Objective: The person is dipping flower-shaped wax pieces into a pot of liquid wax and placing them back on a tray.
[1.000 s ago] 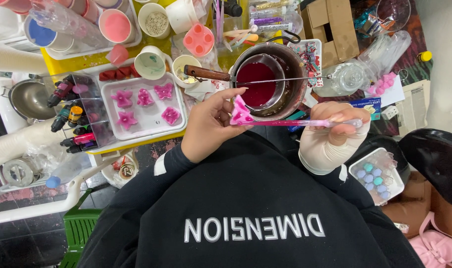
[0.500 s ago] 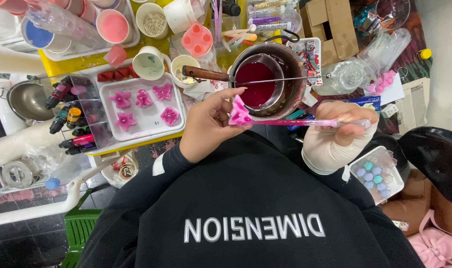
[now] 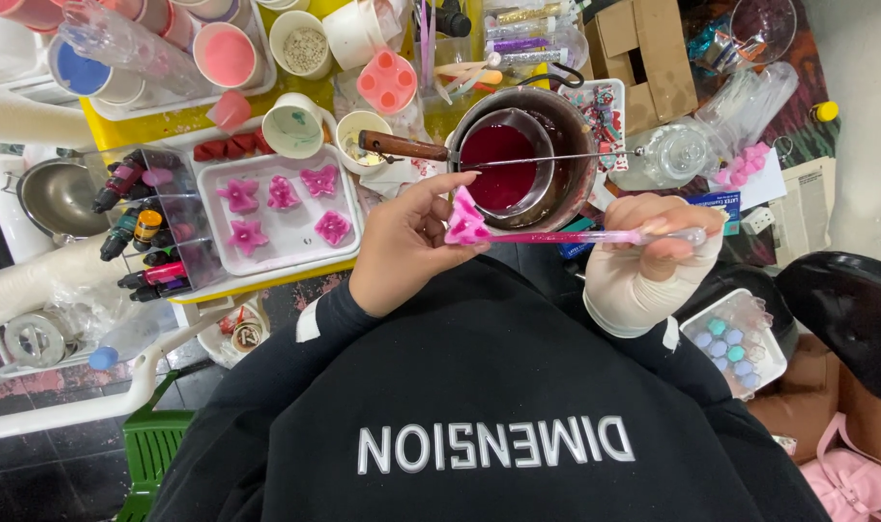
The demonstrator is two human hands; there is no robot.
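A pink flower-shaped piece (image 3: 467,224) sat on the end of a clear stick (image 3: 595,236), pinched by the left hand's (image 3: 406,246) fingertips while the bandaged right hand (image 3: 653,256) gripped the stick, just below the pot of red liquid (image 3: 503,164).

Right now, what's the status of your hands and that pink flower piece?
Left hand pinching pink flower-shaped wax piece. Right hand gripping clear pink-tinted stick joined to it. Nothing between them and pot of dark red liquid.

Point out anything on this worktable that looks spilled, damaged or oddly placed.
The right hand is wrapped in a white bandage. A clear plastic bottle lies on its side across the cups. No spill shows; the pot of red liquid sits level.
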